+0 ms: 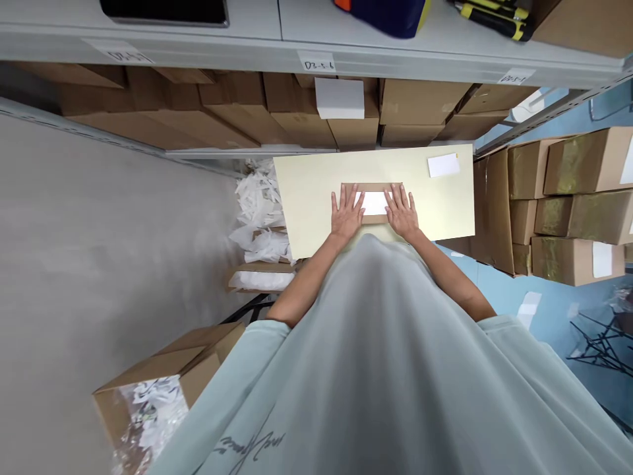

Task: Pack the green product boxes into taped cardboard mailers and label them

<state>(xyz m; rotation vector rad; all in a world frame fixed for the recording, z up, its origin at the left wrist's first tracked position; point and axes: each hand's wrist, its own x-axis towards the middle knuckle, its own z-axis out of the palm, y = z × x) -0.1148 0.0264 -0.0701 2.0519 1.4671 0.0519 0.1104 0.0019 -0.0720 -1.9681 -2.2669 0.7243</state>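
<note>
A small flat brown cardboard box [372,188] with a white label [373,202] on top lies on a pale yellow table [306,191]. My left hand [346,212] lies flat on the box's left end, fingers spread, pressing on the label's left edge. My right hand [402,211] rests flat on the right end in the same way. Both hands are open. A loose white label [444,165] lies at the table's far right.
Grey shelving [316,63] with cardboard boxes [420,109] stands behind the table. Stacked taped boxes [576,211] sit to the right on the blue floor. Crumpled white paper [260,211] fills boxes left of the table, and an open box [158,389] stands near left.
</note>
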